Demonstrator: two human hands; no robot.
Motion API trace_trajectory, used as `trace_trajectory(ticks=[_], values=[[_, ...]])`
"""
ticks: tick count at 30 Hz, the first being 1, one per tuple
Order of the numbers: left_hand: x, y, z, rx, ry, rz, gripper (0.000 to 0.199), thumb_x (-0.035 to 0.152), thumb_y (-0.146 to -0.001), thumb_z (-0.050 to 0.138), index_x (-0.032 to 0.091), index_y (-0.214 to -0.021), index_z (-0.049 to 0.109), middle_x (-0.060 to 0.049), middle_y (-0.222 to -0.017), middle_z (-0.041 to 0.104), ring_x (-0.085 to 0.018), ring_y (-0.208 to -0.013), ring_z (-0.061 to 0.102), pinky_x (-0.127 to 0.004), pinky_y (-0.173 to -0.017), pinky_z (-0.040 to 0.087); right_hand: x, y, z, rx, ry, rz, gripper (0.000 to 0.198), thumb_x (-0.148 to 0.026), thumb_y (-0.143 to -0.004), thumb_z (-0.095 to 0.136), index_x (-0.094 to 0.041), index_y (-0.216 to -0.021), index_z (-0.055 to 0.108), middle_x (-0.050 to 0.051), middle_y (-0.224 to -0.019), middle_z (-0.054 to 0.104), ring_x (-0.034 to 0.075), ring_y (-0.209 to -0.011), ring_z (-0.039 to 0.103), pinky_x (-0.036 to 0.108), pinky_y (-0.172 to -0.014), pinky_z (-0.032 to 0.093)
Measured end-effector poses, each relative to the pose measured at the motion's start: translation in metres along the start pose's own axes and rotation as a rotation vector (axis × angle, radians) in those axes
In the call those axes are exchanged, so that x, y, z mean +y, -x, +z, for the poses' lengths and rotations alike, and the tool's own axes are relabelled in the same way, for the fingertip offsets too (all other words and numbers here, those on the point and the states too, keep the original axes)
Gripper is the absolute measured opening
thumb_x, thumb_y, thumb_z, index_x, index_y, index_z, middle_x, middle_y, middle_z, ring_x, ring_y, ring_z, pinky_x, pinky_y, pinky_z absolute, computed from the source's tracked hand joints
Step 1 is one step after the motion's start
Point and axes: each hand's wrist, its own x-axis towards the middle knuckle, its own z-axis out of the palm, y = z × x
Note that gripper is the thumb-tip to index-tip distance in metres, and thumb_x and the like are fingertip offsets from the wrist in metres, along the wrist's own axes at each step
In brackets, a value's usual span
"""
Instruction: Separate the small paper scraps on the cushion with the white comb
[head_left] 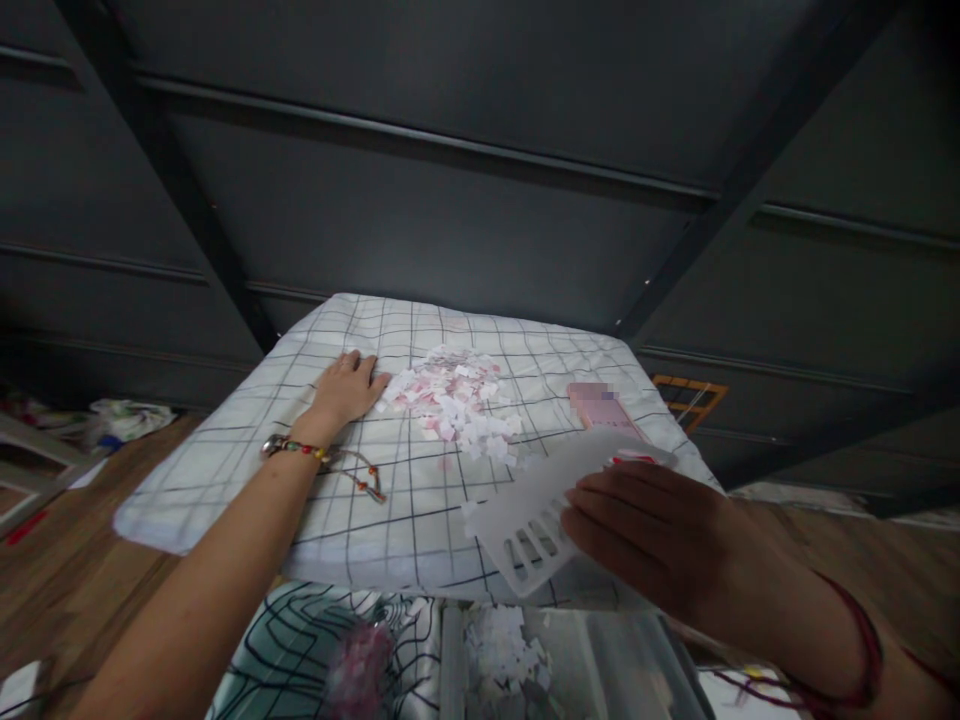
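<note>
My left hand [346, 392] lies flat on the white checked cloth [390, 530], fingers apart, its thumb close to the left side of a heap of small white and pink paper pieces [457, 395]. A beaded bracelet [304, 447] hangs at that wrist. In my right hand [660, 540] is a translucent white plastic piece with slots [517, 500], gripped above the right front of the table and tilted. A few paper scraps seem to cling to its left edge. Behind it, partly covered, lies a pink rectangular object [600, 405].
Below the table's front edge stands a clear plastic bin [577, 640] holding loose paper pieces. Left of it, a patterned cloth [281, 640] carries a blurry pink bundle [360, 665]. A dark panelled wall [420, 215] rises behind the table.
</note>
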Motion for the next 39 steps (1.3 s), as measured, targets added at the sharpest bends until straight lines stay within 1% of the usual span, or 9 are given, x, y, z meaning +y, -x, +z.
trace_trajectory(ticks=[4, 7, 13, 18, 25, 32, 35, 39], values=[[0.0, 0.0, -0.001, 0.009, 0.004, 0.004, 0.057, 0.046, -0.092, 0.027, 0.012, -0.133, 0.043, -0.017, -0.138, 0.044, -0.029, -0.13, 0.038, -0.04, -0.106, 0.031, 0.001, 0.003, -0.004, 0.015, 0.03, 0.021, 0.028, -0.001, -0.084, 0.038, -0.017, -0.087, 0.061, 0.002, -0.076, 0.069, 0.013, -0.071, 0.062, 0.028, -0.068, 0.052], [0.001, 0.001, -0.002, -0.006, 0.012, -0.008, 0.057, 0.046, -0.092, 0.027, 0.011, -0.134, 0.043, -0.018, -0.138, 0.043, -0.029, -0.131, 0.037, -0.04, -0.106, 0.03, 0.002, 0.004, -0.002, 0.006, 0.051, 0.044, 0.029, 0.0, -0.084, 0.038, -0.017, -0.086, 0.061, 0.002, -0.075, 0.069, 0.013, -0.07, 0.063, 0.027, -0.065, 0.052], [0.003, 0.002, -0.003, -0.01, 0.024, -0.016, 0.057, 0.045, -0.092, 0.027, 0.01, -0.134, 0.042, -0.019, -0.14, 0.042, -0.03, -0.131, 0.036, -0.042, -0.106, 0.03, 0.0, -0.002, -0.002, 0.025, 0.013, 0.034, 0.028, -0.001, -0.084, 0.038, -0.016, -0.086, 0.062, 0.003, -0.075, 0.069, 0.013, -0.07, 0.063, 0.027, -0.064, 0.052], [0.001, 0.0, 0.0, 0.009, 0.033, 0.003, 0.059, 0.047, -0.091, 0.025, 0.01, -0.133, 0.044, -0.019, -0.139, 0.042, -0.03, -0.13, 0.037, -0.042, -0.105, 0.031, -0.004, -0.004, -0.004, -0.006, -0.015, 0.029, 0.029, 0.0, -0.083, 0.037, -0.016, -0.086, 0.061, 0.002, -0.075, 0.069, 0.013, -0.067, 0.062, 0.028, -0.061, 0.052], [-0.002, -0.002, 0.002, 0.015, 0.023, 0.02, 0.056, 0.046, -0.091, 0.026, 0.011, -0.131, 0.046, -0.017, -0.135, 0.047, -0.029, -0.129, 0.038, -0.041, -0.104, 0.032, -0.003, -0.002, 0.0, 0.003, -0.003, 0.025, 0.028, -0.001, -0.085, 0.036, -0.015, -0.087, 0.061, 0.003, -0.076, 0.069, 0.014, -0.07, 0.063, 0.029, -0.064, 0.052], [0.002, 0.001, -0.002, 0.007, 0.011, 0.009, 0.056, 0.045, -0.092, 0.027, 0.01, -0.131, 0.045, -0.018, -0.136, 0.045, -0.029, -0.128, 0.039, -0.04, -0.105, 0.031, -0.003, -0.003, 0.002, 0.01, 0.064, 0.021, 0.03, 0.0, -0.084, 0.036, -0.015, -0.087, 0.063, 0.004, -0.076, 0.07, 0.015, -0.073, 0.064, 0.03, -0.067, 0.053], [0.002, 0.001, -0.002, -0.003, 0.013, -0.004, 0.056, 0.044, -0.092, 0.028, 0.01, -0.133, 0.044, -0.018, -0.137, 0.044, -0.029, -0.13, 0.038, -0.04, -0.106, 0.03, 0.002, -0.002, 0.006, 0.013, 0.103, 0.019, 0.028, 0.001, -0.082, 0.039, -0.014, -0.085, 0.063, 0.005, -0.076, 0.07, 0.015, -0.071, 0.063, 0.029, -0.066, 0.053], [0.002, 0.001, -0.002, -0.005, 0.012, -0.002, 0.056, 0.045, -0.092, 0.027, 0.01, -0.133, 0.044, -0.018, -0.138, 0.043, -0.029, -0.13, 0.037, -0.04, -0.106, 0.03, 0.008, 0.0, 0.012, -0.015, 0.123, 0.036, 0.025, 0.001, -0.082, 0.041, -0.013, -0.085, 0.062, 0.005, -0.075, 0.069, 0.016, -0.068, 0.062, 0.029, -0.061, 0.052]])
